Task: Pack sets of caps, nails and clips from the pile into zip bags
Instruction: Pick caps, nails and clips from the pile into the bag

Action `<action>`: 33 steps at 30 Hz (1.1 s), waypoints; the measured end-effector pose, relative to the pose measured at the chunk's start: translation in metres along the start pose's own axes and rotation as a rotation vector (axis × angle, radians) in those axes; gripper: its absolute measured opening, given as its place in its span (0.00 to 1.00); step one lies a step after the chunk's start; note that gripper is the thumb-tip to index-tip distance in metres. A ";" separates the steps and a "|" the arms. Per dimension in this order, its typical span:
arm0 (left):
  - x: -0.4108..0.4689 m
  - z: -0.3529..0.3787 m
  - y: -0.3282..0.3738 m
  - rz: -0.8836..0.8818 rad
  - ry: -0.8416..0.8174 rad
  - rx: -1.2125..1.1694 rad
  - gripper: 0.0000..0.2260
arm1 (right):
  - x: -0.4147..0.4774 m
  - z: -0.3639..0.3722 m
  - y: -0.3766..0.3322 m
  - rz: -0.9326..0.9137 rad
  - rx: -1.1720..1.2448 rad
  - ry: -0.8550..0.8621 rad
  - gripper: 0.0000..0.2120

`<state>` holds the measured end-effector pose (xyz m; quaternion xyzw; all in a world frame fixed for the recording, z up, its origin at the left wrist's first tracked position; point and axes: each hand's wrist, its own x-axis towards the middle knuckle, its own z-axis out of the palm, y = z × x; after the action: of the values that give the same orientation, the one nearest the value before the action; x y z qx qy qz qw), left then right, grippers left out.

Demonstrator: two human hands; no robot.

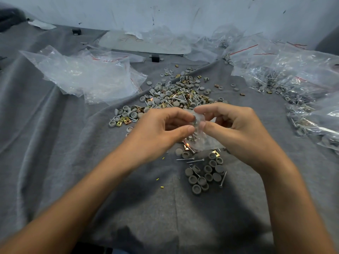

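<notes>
A small clear zip bag (199,133) holding screws is pinched at its top between the left hand (161,129) and right hand (233,125), above the grey cloth (55,143), with the pile (176,92) just behind and empty bags (88,76) to the left.

Wrinkled grey cloth (55,162); scuffed white wall (183,11) behind; black block (155,58).

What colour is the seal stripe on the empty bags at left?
Red: a thin stripe across the clear empty bags, head view.
</notes>
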<state>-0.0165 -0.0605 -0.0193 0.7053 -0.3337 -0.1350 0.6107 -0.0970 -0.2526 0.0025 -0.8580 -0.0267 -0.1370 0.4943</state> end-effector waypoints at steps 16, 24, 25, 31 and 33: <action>-0.005 -0.029 -0.007 -0.102 -0.259 1.015 0.19 | 0.004 -0.010 0.006 -0.025 0.102 0.300 0.12; -0.005 -0.021 -0.009 0.018 -0.219 1.198 0.17 | 0.003 -0.007 0.001 -0.006 0.124 0.271 0.12; -0.006 -0.021 -0.009 0.029 -0.213 1.194 0.16 | 0.002 -0.008 0.001 -0.003 0.125 0.270 0.12; -0.006 -0.026 -0.018 0.038 -0.138 1.086 0.12 | 0.001 -0.008 0.001 -0.009 0.120 0.265 0.13; -0.005 -0.023 -0.021 0.013 -0.125 1.096 0.12 | 0.002 -0.007 0.003 -0.006 0.117 0.264 0.12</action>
<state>0.0001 -0.0388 -0.0349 0.9085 -0.3952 0.0207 0.1341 -0.0963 -0.2600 0.0041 -0.8023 0.0279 -0.2483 0.5421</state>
